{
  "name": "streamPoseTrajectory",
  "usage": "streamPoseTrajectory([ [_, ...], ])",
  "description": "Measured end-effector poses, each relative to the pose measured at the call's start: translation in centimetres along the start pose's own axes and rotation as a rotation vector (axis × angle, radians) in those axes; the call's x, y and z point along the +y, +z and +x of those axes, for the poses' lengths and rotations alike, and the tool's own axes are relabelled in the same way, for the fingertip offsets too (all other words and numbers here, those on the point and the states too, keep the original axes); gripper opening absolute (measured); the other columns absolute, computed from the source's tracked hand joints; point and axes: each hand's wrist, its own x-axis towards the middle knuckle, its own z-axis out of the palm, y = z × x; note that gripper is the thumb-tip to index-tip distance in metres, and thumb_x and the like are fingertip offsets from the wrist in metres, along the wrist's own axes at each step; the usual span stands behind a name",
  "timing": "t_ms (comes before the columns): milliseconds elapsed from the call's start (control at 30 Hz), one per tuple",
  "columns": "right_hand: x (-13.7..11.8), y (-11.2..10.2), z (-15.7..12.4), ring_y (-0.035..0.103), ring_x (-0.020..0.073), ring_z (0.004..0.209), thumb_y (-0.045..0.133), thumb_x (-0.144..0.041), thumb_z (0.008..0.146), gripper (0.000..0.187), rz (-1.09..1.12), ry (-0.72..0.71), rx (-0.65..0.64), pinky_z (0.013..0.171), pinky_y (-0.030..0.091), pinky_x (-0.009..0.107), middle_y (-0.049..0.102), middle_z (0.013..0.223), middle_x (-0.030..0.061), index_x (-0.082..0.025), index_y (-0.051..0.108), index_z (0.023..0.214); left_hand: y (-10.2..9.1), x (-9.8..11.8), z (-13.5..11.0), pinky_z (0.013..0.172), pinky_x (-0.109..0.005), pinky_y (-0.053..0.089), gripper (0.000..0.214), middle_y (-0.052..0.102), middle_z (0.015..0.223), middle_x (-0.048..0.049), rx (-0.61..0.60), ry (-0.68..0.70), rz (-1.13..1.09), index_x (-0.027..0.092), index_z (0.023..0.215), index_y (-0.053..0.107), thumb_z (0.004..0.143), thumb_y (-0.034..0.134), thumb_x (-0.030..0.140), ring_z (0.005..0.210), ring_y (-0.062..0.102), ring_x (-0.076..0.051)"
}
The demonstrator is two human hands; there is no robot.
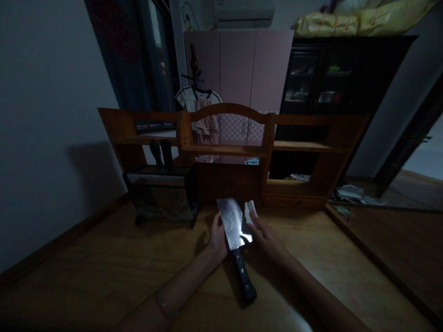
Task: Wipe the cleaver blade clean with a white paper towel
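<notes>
A cleaver (230, 220) with a broad steel blade and a black riveted handle is tilted in front of me, its handle pointing toward me. My left hand (217, 239) grips the blade along its left side, with part of the fingers hidden behind the steel. Just right of the blade, my right hand (266, 234) pinches a piece of white tissue (249, 210). The tissue is close to the blade's right edge; whether it touches is hard to tell. A bright reflection shows on the blade's lower right corner.
A dark knife block (161, 198) with two black handles sticking up stands at the left on the wooden tabletop (166, 272). Behind it runs a wooden shelf unit (224, 150). A white wall borders the left, and a raised wooden edge (374, 253) bounds the right.
</notes>
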Motion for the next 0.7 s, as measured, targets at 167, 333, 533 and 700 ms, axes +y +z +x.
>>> streamPoseTrajectory([
  [167, -0.7, -0.4, 0.2, 0.035, 0.0291, 0.133, 0.057, -0.044, 0.092, 0.066, 0.155, -0.016, 0.136, 0.107, 0.034, 0.05, 0.034, 0.148, 0.0042, -0.027, 0.027, 0.148, 0.5, 0.1, -0.3, 0.078, -0.036, 0.05, 0.06, 0.069, 0.094, -0.0147, 0.04, 0.025, 0.016, 0.007, 0.111, 0.062, 0.083, 0.048, 0.059, 0.08, 0.065, -0.025],
  [333, -2.7, 0.2, -0.4, 0.031, 0.0249, 0.135, 0.05, -0.019, 0.093, 0.057, -0.037, -0.326, 0.001, 0.11, 0.031, 0.047, 0.028, 0.15, 0.0005, -0.031, 0.032, 0.146, 0.5, 0.1, -0.1, 0.082, -0.038, 0.05, 0.058, 0.069, 0.096, -0.0152, 0.092, 0.024, -0.018, 0.007, 0.112, 0.062, 0.083, 0.049, 0.056, 0.085, 0.066, -0.027],
  [533, -5.1, 0.9, -0.8, 0.021, 0.0201, 0.139, 0.042, -0.009, 0.095, 0.059, -0.321, -0.484, -0.239, 0.115, 0.026, 0.04, 0.021, 0.153, 0.0021, -0.024, 0.025, 0.149, -0.4, -0.3, 0.6, 0.083, -0.037, 0.05, 0.058, 0.068, 0.095, -0.0165, 0.044, 0.028, -0.045, 0.006, 0.109, 0.063, 0.083, 0.048, 0.055, 0.088, 0.066, -0.027],
  [700, -5.1, 1.5, -0.8, 0.022, 0.0201, 0.139, 0.039, -0.018, 0.099, 0.051, -0.439, -0.538, -0.248, 0.114, 0.028, 0.04, 0.026, 0.151, 0.0035, -0.022, 0.026, 0.149, 0.0, -0.1, 0.5, 0.081, -0.038, 0.05, 0.059, 0.069, 0.092, -0.0171, 0.087, 0.036, -0.016, 0.005, 0.112, 0.062, 0.082, 0.047, 0.054, 0.086, 0.066, -0.028],
])
